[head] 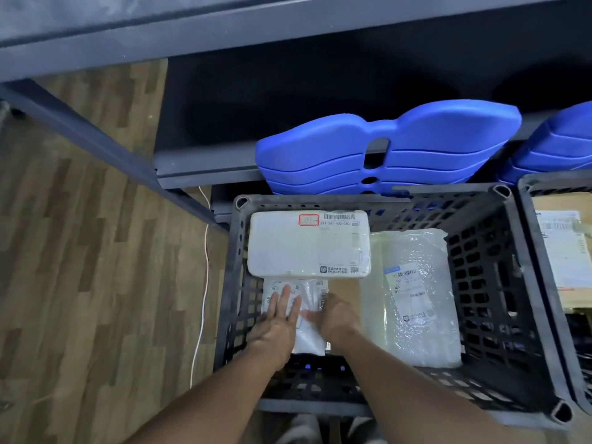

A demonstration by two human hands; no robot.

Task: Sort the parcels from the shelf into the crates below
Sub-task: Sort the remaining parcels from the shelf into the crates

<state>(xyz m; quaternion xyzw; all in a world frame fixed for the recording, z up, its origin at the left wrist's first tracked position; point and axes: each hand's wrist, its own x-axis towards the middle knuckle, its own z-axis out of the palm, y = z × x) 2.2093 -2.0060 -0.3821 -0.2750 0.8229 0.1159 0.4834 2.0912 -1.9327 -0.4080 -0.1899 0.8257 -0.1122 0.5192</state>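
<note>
A black plastic crate (487, 283) stands on the floor below the shelf. Inside it lie three white parcels. A flat white box parcel with a red-framed label (307, 243) lies at the back left. A clear-wrapped parcel (413, 296) lies on the right. A small white bag parcel (309, 334) lies at the front left. My left hand (278, 322) rests flat on the small parcel with straight fingers. My right hand (333, 315) holds the small parcel's right edge, with its fingers curled over it.
Stacked blue plastic lids (384, 149) sit on the dark lower shelf (205, 165) behind the crate. A second black crate (531, 193) with a brown cardboard parcel (560, 251) stands at the right. A white cable (201, 302) runs over the wooden floor at the left.
</note>
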